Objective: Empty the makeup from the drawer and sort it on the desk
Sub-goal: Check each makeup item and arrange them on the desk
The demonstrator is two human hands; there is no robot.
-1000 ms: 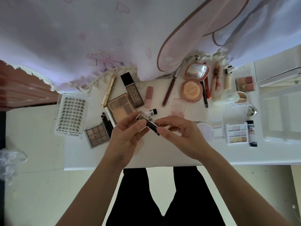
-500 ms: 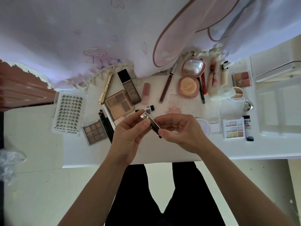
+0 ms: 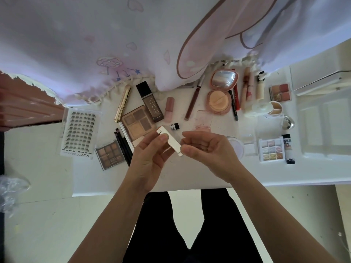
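Above the white desk (image 3: 98, 177) I hold a slim rectangular case (image 3: 170, 141) between both hands, its pale silvery side up. My left hand (image 3: 152, 154) grips its left end with the thumb on top. My right hand (image 3: 207, 150) pinches its right end between thumb and fingers. Makeup lies spread on the desk: a brown eyeshadow palette (image 3: 111, 153), a beige contour palette (image 3: 137, 123), a dark foundation bottle (image 3: 152, 101), a gold tube (image 3: 122, 103), an open pink compact (image 3: 221, 90) and a pastel palette (image 3: 271, 149).
A lash sheet (image 3: 78, 131) lies at the left. Dark pencils (image 3: 123, 147), a pink lip tube (image 3: 169, 109) and a brown liner (image 3: 192, 102) lie mid-desk. A white organiser (image 3: 322, 122) stands at the right. A pale curtain (image 3: 114, 44) hangs over the back edge. My legs (image 3: 190, 224) show below.
The case has turned in my hands from its dark side to its pale silvery side. My right fingers have opened a little around its end.
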